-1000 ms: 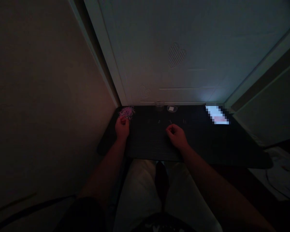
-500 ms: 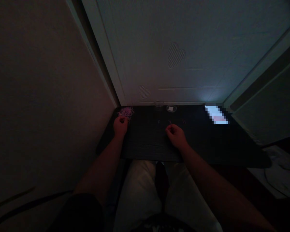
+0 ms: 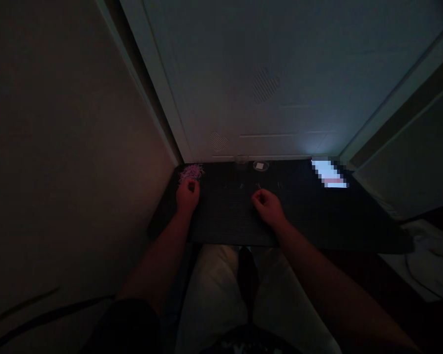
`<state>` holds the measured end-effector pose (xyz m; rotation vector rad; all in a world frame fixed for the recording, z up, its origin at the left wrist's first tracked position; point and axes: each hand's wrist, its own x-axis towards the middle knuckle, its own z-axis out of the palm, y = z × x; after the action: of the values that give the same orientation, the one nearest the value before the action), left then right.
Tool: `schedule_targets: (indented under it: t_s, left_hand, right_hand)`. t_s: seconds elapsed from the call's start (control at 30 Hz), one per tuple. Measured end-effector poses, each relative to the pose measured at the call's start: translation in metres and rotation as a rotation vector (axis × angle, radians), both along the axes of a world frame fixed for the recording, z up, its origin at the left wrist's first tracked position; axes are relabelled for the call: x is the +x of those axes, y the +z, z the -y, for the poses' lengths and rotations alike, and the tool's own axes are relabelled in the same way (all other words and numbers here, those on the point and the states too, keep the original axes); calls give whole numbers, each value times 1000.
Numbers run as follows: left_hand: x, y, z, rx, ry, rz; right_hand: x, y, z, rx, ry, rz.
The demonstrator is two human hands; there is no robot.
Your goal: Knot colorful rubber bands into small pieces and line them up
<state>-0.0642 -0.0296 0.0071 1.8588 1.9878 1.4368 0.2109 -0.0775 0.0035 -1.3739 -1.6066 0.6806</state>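
Observation:
In dim light, a heap of thin pink and purple pieces (image 3: 191, 172) lies at the left of the dark table (image 3: 225, 221). My left hand (image 3: 188, 194) is closed at the heap's near edge, fingertips pinched; whatever is between them is too small to make out. Near the table's middle, my right hand (image 3: 268, 204) rests with thumb and fingers pressed together, its contents hidden. Just beyond it lie tiny thin pieces (image 3: 258, 186), with another small piece (image 3: 241, 186) to the left and one more (image 3: 279, 185) to the right.
A clear round container (image 3: 241, 162) stands at the table's back edge. Beside it sits a clear round lid or dish (image 3: 261, 166) with a white square. A glowing, blurred-out screen (image 3: 330, 173) lies at the back right. A pale door (image 3: 221, 73) rises behind the table.
My left hand has shifted slightly right along the heap's near edge, still pinched. My right hand stays nearly in place. The view has tilted a little.

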Motion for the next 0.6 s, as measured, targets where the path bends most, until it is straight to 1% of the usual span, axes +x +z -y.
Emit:
schedule_targets:
  t_s: [0.13,0.23,0.3,0.43,0.53,0.6]
  left_hand:
    - [7,3,6,18,-114,-135]
    - [21,6,12,53,-195,-156]
    - [37,9,18,68,-275,-140]
    - [81,14,33,41,-425,-30]
    - [109,10,43,8,-526,43]
    - [119,5,47,-30,-564,59]
  right_hand:
    - [0,-1,-1,5,2,11]
    - [-1,-4,-4,-7,12,-3]
    - [-2,-6,-6,-12,18,-23]
    - [0,-7,-7,-20,60,-105]
    - [3,-3,-6,-53,76,-216]
    - [5,0,-4,-84,85,-272]
